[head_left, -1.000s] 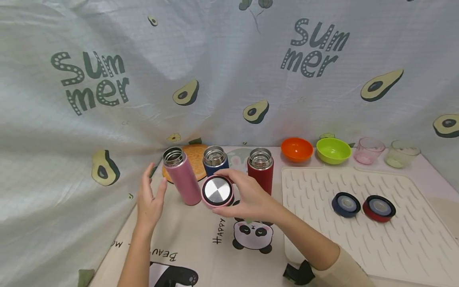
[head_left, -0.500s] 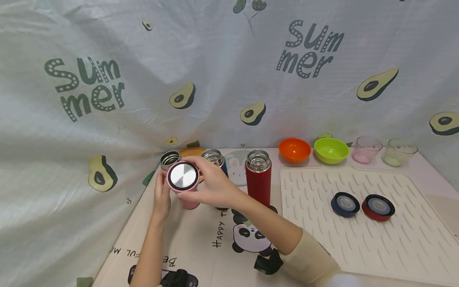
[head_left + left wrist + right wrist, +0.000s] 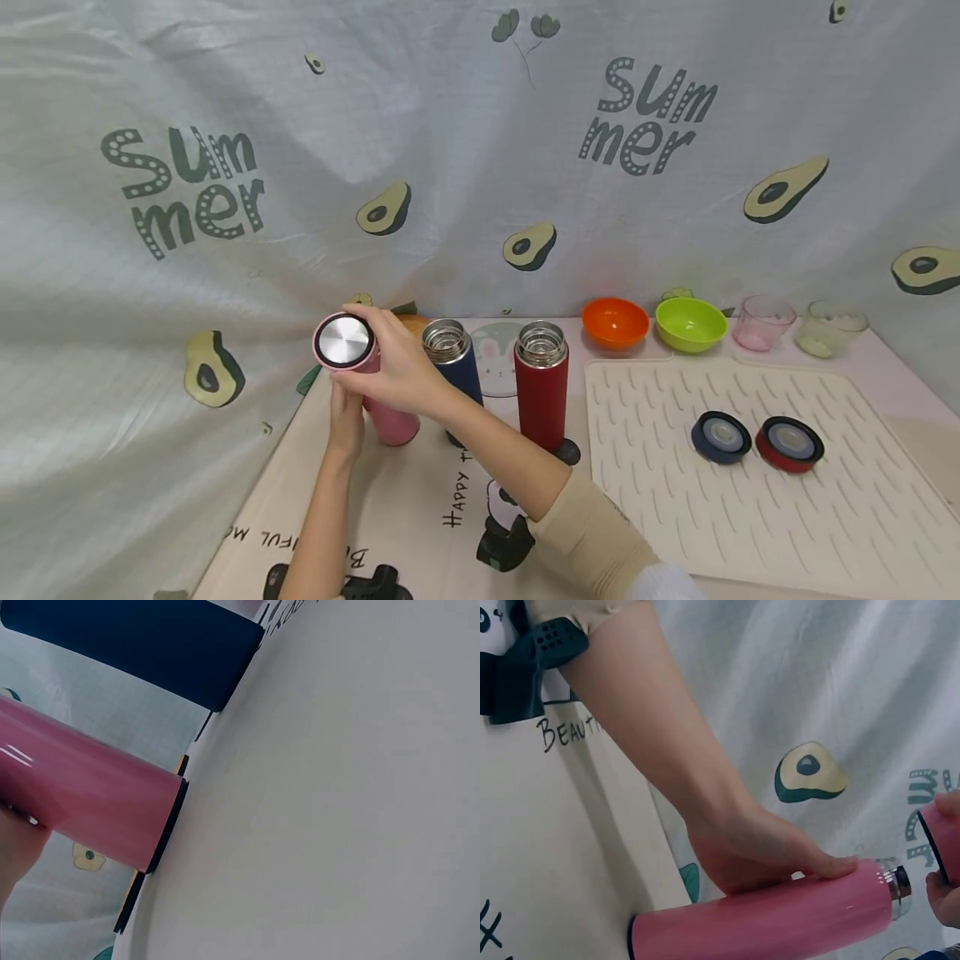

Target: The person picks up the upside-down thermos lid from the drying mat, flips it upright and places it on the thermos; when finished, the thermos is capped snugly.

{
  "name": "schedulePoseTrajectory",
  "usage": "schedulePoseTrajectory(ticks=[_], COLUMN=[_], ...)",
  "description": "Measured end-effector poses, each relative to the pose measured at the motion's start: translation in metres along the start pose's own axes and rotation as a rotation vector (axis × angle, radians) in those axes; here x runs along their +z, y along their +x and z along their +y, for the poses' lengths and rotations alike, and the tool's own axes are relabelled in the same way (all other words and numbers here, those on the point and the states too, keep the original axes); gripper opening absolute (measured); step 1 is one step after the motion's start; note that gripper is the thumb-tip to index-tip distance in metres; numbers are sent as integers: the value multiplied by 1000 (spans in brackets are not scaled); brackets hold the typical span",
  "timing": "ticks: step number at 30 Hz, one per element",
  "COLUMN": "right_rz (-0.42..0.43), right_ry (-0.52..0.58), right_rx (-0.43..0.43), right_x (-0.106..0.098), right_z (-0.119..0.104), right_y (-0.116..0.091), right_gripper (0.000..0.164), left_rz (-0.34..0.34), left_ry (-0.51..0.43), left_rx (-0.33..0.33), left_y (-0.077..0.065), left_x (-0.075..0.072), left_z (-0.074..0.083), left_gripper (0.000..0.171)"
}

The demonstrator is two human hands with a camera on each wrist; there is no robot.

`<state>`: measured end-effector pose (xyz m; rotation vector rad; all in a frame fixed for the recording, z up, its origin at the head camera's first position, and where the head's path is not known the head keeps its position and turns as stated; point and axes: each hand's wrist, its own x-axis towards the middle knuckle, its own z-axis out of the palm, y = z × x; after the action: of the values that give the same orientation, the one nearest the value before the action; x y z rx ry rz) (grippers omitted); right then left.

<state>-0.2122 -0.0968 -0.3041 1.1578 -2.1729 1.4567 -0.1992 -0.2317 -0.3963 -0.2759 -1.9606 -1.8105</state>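
Observation:
The pink thermos bottle (image 3: 393, 423) stands upright at the left, mostly covered from above by the right hand and the lid. My left hand (image 3: 347, 425) grips its side, the thumb lying near the neck in the right wrist view. My right hand (image 3: 401, 364) holds the pink lid (image 3: 343, 340) by its rim, its silver top facing up. In the right wrist view a small gap separates the lid (image 3: 943, 844) from the bottle's steel mouth (image 3: 900, 885). The left wrist view shows the base of the pink bottle (image 3: 97, 795) on the table.
A blue bottle (image 3: 465, 375) and a red bottle (image 3: 542, 400), both lidless, stand right of the hands. On a ribbed mat (image 3: 645, 500) lie a blue lid (image 3: 722, 437) and a red lid (image 3: 790, 444). Behind are an orange bowl (image 3: 615, 325), a green bowl (image 3: 690, 327) and two glasses (image 3: 763, 323).
My right hand has carried the pink lid leftward to above the pink bottle's mouth. My left hand, open beside the bottle before, has closed round it.

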Motion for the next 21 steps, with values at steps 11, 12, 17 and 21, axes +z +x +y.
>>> schedulePoseTrajectory(ticks=[11,12,17,21], right_rz=[32,41,83,94], right_ry=[16,36,102,137], right_rx=[123,126,160,176], right_x=[17,17,20,24], right_z=[20,21,24,26], right_y=[15,16,17,18], right_gripper=[67,66,64,65], left_rz=[-34,-38,-44,-42], left_ry=[52,53,47,40], left_rx=[82,93,130,124], left_y=[1,1,1,-1], left_x=[0,0,0,-2], left_z=[1,1,1,0], left_gripper=[58,60,58,55])
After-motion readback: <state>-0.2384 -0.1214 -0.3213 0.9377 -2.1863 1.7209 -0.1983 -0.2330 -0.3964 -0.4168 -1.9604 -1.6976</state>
